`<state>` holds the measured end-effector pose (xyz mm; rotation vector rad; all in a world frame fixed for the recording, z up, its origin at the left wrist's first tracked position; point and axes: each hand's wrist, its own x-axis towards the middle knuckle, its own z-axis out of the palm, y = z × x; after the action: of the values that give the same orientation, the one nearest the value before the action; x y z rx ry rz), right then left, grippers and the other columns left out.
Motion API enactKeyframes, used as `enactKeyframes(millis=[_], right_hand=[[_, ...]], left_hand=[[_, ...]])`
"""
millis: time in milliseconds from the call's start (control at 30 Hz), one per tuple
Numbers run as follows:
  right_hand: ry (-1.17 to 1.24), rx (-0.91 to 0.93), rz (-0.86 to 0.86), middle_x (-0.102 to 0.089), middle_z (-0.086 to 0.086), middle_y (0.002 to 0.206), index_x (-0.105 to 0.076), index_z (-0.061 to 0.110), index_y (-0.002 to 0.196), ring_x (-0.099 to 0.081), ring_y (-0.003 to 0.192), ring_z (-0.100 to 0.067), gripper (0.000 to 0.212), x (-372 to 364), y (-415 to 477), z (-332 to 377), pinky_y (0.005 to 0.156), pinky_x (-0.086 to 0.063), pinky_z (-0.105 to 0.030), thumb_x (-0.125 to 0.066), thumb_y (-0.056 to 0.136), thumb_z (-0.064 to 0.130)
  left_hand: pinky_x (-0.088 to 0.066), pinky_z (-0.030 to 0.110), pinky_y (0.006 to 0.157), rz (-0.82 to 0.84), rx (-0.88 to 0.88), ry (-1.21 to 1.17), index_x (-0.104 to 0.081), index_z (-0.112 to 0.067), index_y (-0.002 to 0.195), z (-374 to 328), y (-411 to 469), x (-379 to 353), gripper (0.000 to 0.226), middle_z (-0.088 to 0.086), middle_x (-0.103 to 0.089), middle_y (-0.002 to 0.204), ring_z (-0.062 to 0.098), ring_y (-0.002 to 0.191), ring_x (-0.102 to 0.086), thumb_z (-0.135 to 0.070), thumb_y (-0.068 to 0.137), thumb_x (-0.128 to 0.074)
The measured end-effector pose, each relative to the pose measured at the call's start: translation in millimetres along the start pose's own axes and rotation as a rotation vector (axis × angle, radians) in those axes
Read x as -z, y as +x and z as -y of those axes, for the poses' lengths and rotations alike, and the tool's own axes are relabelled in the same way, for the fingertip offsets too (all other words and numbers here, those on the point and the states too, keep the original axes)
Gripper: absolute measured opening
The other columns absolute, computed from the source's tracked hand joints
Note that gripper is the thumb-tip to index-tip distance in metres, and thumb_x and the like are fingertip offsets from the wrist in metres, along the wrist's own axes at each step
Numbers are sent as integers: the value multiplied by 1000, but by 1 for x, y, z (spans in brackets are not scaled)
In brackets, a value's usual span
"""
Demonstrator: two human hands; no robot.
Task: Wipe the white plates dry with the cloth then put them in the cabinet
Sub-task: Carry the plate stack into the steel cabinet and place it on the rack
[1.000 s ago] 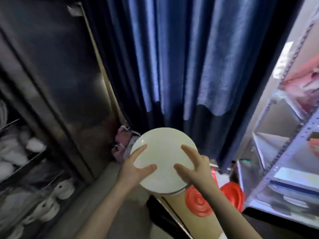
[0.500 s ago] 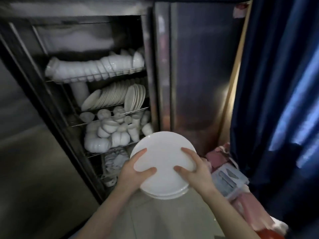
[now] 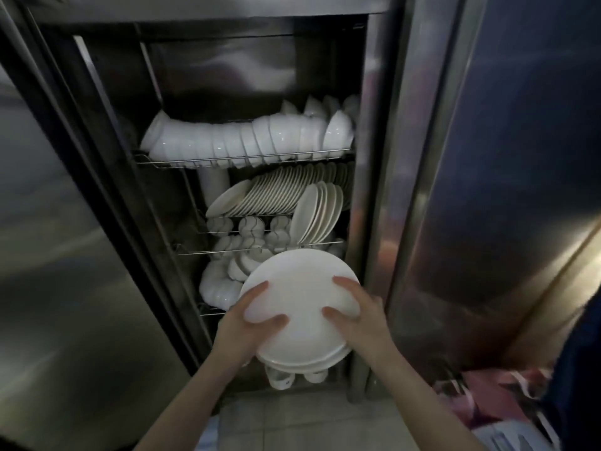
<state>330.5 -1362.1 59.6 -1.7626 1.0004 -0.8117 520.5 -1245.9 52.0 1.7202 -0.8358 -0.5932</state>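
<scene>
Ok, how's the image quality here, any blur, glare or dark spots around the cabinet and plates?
Head view: dim, cabinet interior dark; soft glare streaks on the steel door at right; pink bags lower right smeared by blur; wide-angle bends the cabinet frame; plate stack, left hand and right hand sharpest.

The stack of plates (image 3: 300, 307) at the centre is plain glossy white without pattern, like the bowls (image 3: 253, 141) at 12 o'clock, while the racked plates (image 3: 276, 196) between them look creamier. The cabinet (image 3: 374, 157) is brushed silver-grey steel, dark inside. Pale grey floor tiles (image 3: 292, 421) show at 6 o'clock, a pink bag (image 3: 487, 392) and dark blue fabric (image 3: 582, 369) at 4 o'clock.
</scene>
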Motion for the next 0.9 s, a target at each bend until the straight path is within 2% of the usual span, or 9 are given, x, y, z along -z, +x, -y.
enactKeyframes(millis=[133,267,367,433,467,600,733,833,900], right_hand=[[-31,29,26,-40,2,116,-49,60,115,-45,94,-1,56,-23,62,0,100,-42,-25,-77,79,28],[-86,54,31,-40,2,118,-46,61,115,-44,90,1,56,-49,128,5,98,-39,-22,-76,80,29],[-135,56,28,-40,2,122,-46,59,118,-42,91,0,56,-69,177,15,92,-36,-18,-76,81,30],[-158,48,18,-40,1,123,-48,57,120,-44,91,-4,54,-81,207,20,93,-36,-16,-76,82,30],[-167,41,11,-40,1,124,-50,56,120,-46,92,-6,52,-87,220,22,94,-39,-18,-75,82,30],[-214,12,-19,-37,4,127,-52,54,120,-54,95,-14,47,-106,265,26,97,-49,-30,-73,84,33],[-292,10,-45,-38,3,132,-48,52,125,-60,106,-21,49,-116,294,25,90,-45,-21,-70,85,35],[-366,29,-34,-37,1,134,-44,52,130,-61,107,-25,54,-122,308,25,90,-49,-28,-69,85,36],[-400,25,-17,-37,-2,134,-44,47,134,-60,111,-27,56,-123,316,25,92,-52,-35,-68,85,33]], left_hand=[[-45,13,71,-44,21,-15,-55,-62,112,15,64,6,60,-33,-48,110,9,103,-52,-38,68,-88],[-51,30,85,-65,41,-57,-59,-54,121,33,135,13,66,-29,-49,113,14,108,-52,-40,64,-90],[-49,21,78,-67,37,-76,-56,-62,112,35,187,20,60,-39,-44,107,5,99,-52,-38,68,-88],[-46,8,65,-54,39,-117,-56,-64,108,36,220,24,57,-39,-46,106,-6,92,-51,-36,70,-87],[-46,8,65,-47,39,-134,-56,-62,111,37,235,25,57,-38,-47,107,-7,92,-51,-35,70,-86],[-49,28,86,-17,43,-184,-59,-52,119,45,288,23,58,-35,-46,112,8,106,-53,-29,73,-86],[-50,28,91,-13,47,-193,-60,-53,112,54,324,16,55,-28,-53,118,4,108,-54,-27,72,-87],[-52,18,81,-23,71,-222,-62,-52,111,60,340,6,55,-22,-57,120,-10,100,-58,-25,70,-88],[-51,14,78,-25,93,-222,-61,-51,113,64,345,-2,56,-17,-57,123,-1,106,-59,-26,70,-88]])
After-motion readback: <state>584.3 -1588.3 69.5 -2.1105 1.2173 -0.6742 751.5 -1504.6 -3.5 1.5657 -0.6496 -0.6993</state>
